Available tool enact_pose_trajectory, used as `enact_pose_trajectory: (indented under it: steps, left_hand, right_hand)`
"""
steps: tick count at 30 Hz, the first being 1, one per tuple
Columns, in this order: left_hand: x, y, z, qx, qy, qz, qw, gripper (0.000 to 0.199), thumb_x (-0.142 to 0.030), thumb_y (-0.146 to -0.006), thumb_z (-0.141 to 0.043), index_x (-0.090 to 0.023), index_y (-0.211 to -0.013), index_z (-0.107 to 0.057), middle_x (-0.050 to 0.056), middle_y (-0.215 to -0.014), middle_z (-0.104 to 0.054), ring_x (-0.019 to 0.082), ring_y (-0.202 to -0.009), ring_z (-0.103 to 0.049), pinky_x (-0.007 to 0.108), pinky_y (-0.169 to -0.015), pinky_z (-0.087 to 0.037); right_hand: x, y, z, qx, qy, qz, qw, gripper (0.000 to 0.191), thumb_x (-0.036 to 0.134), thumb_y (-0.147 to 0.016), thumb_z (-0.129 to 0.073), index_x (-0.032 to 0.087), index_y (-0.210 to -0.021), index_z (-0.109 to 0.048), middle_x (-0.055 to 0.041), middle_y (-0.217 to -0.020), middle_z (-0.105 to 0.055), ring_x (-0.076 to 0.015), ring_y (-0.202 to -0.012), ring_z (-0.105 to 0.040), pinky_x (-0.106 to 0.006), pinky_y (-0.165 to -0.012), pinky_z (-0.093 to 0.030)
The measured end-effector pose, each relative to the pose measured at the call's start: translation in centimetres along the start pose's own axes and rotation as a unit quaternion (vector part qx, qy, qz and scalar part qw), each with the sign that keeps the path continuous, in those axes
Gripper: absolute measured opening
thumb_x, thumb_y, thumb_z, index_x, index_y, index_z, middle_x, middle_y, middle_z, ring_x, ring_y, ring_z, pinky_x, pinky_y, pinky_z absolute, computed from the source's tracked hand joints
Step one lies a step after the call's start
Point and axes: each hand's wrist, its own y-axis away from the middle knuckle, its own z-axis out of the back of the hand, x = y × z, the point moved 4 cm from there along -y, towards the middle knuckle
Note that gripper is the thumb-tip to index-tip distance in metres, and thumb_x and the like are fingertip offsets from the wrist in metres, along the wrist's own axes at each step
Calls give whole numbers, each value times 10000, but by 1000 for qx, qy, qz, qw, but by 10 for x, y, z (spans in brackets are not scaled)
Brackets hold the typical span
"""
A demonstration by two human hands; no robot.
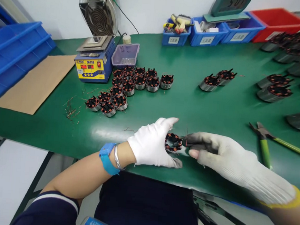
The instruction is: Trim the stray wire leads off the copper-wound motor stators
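Note:
A wound motor stator (173, 149), a metal ring with copper coils and black insulation, sits on the green bench in front of me. My left hand (154, 142), in a white glove, curves around its left side, with thumb and forefinger on either side of it. At the stator's right edge, my right hand (214, 152) pinches the end of a thin copper wire (186, 140) with gloved fingers; one fingertip is bare. Side cutters (264, 144) with green handles lie to the right of my right hand, jaws apart.
Several wound stators (139, 82) stand at the left centre, beside wire scraps (70, 111). A blue-and-yellow CM550 unit (89, 69) is behind them, near a purple tray (126, 51). More stators (273, 92) stand right. Blue bins (206, 37) and a red bin (279, 22) line the back.

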Motion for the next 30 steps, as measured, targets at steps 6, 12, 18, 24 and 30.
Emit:
enact_pose_trajectory:
  steps: [6, 12, 18, 24, 30]
  left_hand:
    - [-3, -4, -7, 12, -54, -26, 998, 772, -439, -825, -718, -264, -1528, -451, 89, -1395, -658, 328, -1159, -721, 450, -970, -595]
    - [-3, -1, -7, -18, -62, 37, 997, 901, -611, -711, -806, -238, -1477, -514, 122, -1370, -620, 358, -1077, -738, 485, -911, -619]
    - [5, -3, 3, 26, 79, -6, 997, 896, -629, -671, -839, -228, -1428, -574, 96, -1424, -658, 314, -1259, -681, 426, -1092, -565]
    - [7, -10, -1, -25, 75, -4, 997, 467, -466, -733, -826, -218, -1111, -711, 67, -1175, -767, 262, -1078, -745, 390, -1000, -606]
    - [2, -9, -6, -38, 57, -15, 998, 471, -453, -704, -837, -248, -1112, -722, 47, -1106, -755, 256, -1020, -736, 391, -962, -618]
  right_hand:
    - [18, 4, -7, -77, 45, 41, 995, 412, 595, -807, -472, 231, -723, -647, -34, -612, -661, -183, -552, -588, -300, -511, -433]
    - [20, 16, -8, -49, 107, -2, 993, 459, 674, -748, -486, 248, -730, -655, -36, -642, -687, -199, -560, -606, -307, -517, -425]
    - [25, 17, -20, -79, 137, 50, 986, 422, 576, -830, -372, 256, -666, -593, -42, -604, -667, -206, -545, -608, -306, -508, -392]
    - [13, 13, -11, -54, 114, -9, 992, 360, 527, -826, -469, 248, -609, -535, -11, -528, -560, -158, -457, -481, -281, -444, -320]
    - [7, 6, 9, -124, 113, -16, 986, 367, 528, -844, -510, 248, -620, -593, -25, -493, -584, -187, -426, -524, -306, -433, -345]
